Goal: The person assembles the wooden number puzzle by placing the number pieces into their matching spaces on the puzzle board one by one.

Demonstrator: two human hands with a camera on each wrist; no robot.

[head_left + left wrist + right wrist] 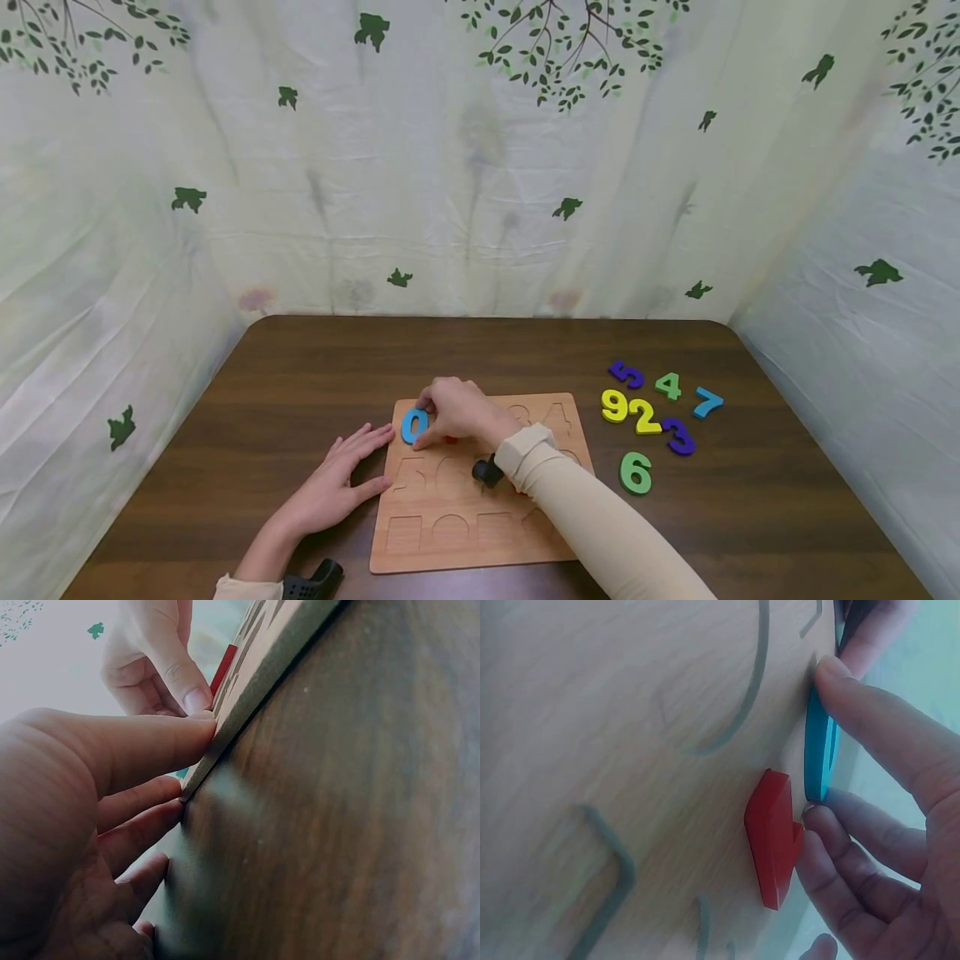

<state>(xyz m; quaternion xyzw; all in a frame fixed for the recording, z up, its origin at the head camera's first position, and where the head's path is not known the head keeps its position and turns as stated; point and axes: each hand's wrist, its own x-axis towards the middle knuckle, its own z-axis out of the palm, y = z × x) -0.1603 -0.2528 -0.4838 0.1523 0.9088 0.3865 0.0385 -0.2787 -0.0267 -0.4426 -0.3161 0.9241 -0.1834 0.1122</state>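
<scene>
A blue number 0 (408, 426) lies at the upper left of the wooden number board (427, 550). My right hand (463, 410) holds it between thumb and fingers; in the right wrist view the blue 0 (820, 750) is seen edge-on, at or close to the board surface. A red piece (771, 840) sits on the board beside it, mostly covered by my hand in the head view. My left hand (337, 487) lies at the board's left edge, thumb and fingers extended and touching it, as the left wrist view also shows.
Right of the board lie loose numbers: a purple 5 (627, 374), green 4 (668, 386), blue 7 (707, 403), yellow 9 (614, 406), yellow 2 (645, 417), purple 3 (679, 437) and green 6 (635, 473). A leaf-print curtain (450, 167) hangs behind the brown table (750, 517).
</scene>
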